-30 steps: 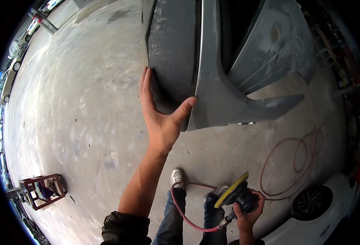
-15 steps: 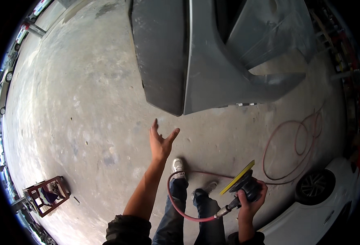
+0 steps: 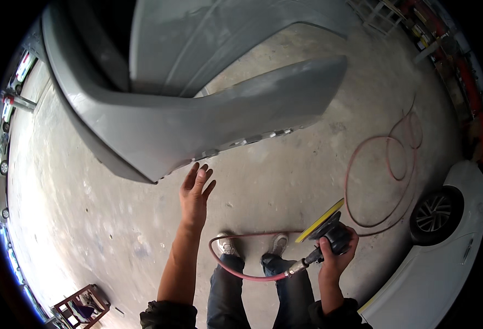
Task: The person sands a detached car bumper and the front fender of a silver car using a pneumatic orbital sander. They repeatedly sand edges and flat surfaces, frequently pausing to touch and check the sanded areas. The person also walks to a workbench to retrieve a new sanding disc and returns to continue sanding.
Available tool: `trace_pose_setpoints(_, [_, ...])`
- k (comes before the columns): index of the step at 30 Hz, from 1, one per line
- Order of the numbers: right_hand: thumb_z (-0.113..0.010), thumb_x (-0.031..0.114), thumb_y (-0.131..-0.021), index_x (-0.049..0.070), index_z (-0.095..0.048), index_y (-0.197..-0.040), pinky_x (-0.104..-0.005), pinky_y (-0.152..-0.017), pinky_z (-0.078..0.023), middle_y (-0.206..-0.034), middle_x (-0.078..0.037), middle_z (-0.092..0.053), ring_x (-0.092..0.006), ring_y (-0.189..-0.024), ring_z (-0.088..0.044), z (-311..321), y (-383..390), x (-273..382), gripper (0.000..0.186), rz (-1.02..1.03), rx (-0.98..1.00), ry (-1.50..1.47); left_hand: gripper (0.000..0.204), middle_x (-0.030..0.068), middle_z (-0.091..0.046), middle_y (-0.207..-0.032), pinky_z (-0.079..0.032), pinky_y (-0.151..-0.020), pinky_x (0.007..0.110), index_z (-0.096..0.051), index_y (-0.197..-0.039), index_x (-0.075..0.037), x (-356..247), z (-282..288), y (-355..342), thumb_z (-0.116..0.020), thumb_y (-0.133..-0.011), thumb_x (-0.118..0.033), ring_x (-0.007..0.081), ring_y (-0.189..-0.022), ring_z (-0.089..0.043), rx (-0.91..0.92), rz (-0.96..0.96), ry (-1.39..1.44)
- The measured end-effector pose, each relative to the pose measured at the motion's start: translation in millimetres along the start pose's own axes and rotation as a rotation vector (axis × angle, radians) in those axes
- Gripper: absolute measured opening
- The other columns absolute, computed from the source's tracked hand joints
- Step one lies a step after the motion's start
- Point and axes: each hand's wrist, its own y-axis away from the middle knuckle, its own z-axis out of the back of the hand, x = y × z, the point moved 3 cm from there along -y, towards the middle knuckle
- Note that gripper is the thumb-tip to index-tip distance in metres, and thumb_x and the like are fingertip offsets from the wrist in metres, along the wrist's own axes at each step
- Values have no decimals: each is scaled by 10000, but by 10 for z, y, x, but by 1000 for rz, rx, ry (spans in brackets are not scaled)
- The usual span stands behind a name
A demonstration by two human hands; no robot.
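A large grey car body panel (image 3: 159,123) with a dull primed surface fills the upper left and middle. My left hand (image 3: 195,197) reaches up beneath its near lower edge, fingers apart and nothing in them. Whether the fingertips touch that edge I cannot tell. At the lower right my right hand (image 3: 344,257) is wrapped around a black air sander (image 3: 337,237). The sander is tilted, its round yellow pad (image 3: 321,220) facing up and to the left. A red air hose (image 3: 255,278) joins its metal fitting and loops across in front of my legs.
More hose (image 3: 346,183) lies coiled on the concrete floor to the right. A white car (image 3: 444,268) stands at the lower right, its wheel (image 3: 434,215) near the hose. At the lower left is a reddish-brown frame stand (image 3: 79,308). Shelving (image 3: 452,66) lines the far right.
The panel now sits farther left in view, its curved lower arm showing more fully. My left hand has come close to its lower edge. The sander stays in my right hand.
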Motion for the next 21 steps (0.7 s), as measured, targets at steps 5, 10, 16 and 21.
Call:
trace_pose_setpoints(5, [-834, 50, -732, 15, -481, -1320, -378, -1048, -464, -1292, -121, -565, -206, -1171, -555, 56, -545, -318, 686, 30, -46, -81, 651, 139, -499, -1522, -442, -1141, 505, -432, -1505, -18, 403, -14, -371, -685, -1013, -360, 309, -1423, -476, 23, -107, 70])
trace_pose_setpoints(10, [-809, -3, -759, 4, -473, -1333, -351, -1026, -475, -1290, -119, -556, -194, -1150, -560, -154, -1186, -636, 666, -7, -50, -225, 572, 92, -566, -1425, -426, -1152, 528, -525, -1401, -42, 759, -255, -768, -702, -993, -401, 295, -1397, -497, 152, -253, 142])
trace_pose_setpoints(16, [-806, -9, -754, -8, -480, -1319, -346, -1009, -480, -1272, -117, -561, -190, -1131, -560, -226, -1814, -1201, 651, 188, -110, -293, 411, 104, -759, -1119, -594, -805, 346, -704, -1245, -34, 1014, -971, -337, -817, -865, -140, 215, -947, -736, 318, -496, -1167])
trace_pose_setpoints(21, [-827, -5, -737, -10, -494, -1304, -342, -1005, -479, -1244, -113, -573, -188, -1117, -565, -242, -1998, -1766, 658, 188, -73, -327, 486, 70, -635, -1423, -541, -804, 322, -702, -1244, -87, 453, -1793, -24, -835, -813, -267, 230, -960, -617, 379, -1494, -1829])
